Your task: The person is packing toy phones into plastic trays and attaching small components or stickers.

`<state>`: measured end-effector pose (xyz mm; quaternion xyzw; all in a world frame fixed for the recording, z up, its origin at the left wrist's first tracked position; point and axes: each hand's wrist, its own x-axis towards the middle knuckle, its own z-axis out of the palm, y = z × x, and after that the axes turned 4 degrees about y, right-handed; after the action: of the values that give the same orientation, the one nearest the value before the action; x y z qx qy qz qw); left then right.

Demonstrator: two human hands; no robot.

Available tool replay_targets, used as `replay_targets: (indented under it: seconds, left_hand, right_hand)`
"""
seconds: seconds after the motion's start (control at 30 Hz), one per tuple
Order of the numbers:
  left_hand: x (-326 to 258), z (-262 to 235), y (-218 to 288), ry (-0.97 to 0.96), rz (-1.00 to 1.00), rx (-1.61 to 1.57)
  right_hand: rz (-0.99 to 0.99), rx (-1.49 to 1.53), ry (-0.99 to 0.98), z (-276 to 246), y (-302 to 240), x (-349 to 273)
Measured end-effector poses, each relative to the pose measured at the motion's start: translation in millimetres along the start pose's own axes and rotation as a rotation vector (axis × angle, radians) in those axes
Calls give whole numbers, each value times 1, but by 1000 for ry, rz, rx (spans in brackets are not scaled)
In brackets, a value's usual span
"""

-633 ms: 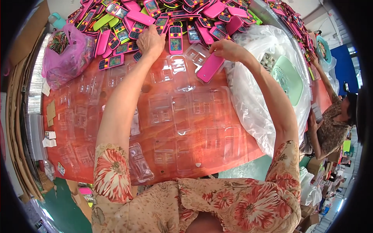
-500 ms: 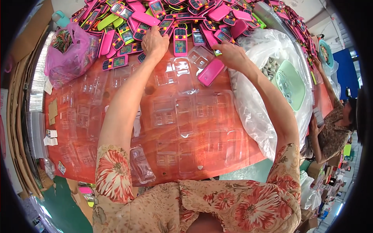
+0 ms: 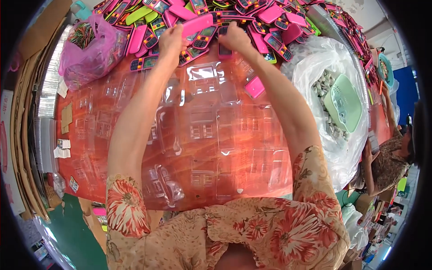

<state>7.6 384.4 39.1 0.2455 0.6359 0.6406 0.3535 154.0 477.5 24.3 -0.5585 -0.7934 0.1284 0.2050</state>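
Note:
My left hand [image 3: 173,42] is at the near edge of a heap of toy mobile phones, closed on a bright pink toy phone [image 3: 197,25] that shows its plain back. To its right, my right hand [image 3: 235,38] has its fingers curled over another pink-edged toy phone [image 3: 225,52], partly hidden beneath them. Below my right forearm's inner side, a pink toy phone [image 3: 254,87] lies back up on the table. Clear plastic blister trays [image 3: 204,118] with moulded hollows are spread in rows over the red table [image 3: 180,191] between my arms.
A purple bag [image 3: 90,56] of small coloured parts stands at left. On the right, a clear bag [image 3: 310,58] holds small grey pieces and a pale green basket [image 3: 342,96]. Cardboard sheets [image 3: 21,121] line the left edge. Another person [image 3: 390,157] works at far right.
My right hand has moved left across the heap, nearer my left hand. My left hand now has a pink toy phone raised in it. The view has shifted slightly.

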Motion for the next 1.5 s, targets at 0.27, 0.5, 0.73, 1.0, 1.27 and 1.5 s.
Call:
replay_targets:
  seconds: [0.27,0.5,0.73,1.0,1.27,1.5]
  left_hand:
    - [-25,-39,8,-131,-154,-135]
    - [-51,-72,-3,-140,-291,-321]
    - [-61,-85,-6,-142,-280,-309]
    - [-68,-90,-4,-121,-252,-319]
    - [-76,-113,-7,-92,-232,-318]
    - [-69,-127,-10,-65,-257,-281]
  right_hand:
    - [-373,52,-6,-70,2,-40]
    - [-399,-351,-286,-45,-27,-98]
    - [-370,-219,-317,-41,-31,-89]
    - [-285,-76,-168,-34,-13,-79]
    - [-581,-475,151,-1,-36,-29]
    - [-827,-450,176,27,-14,4]
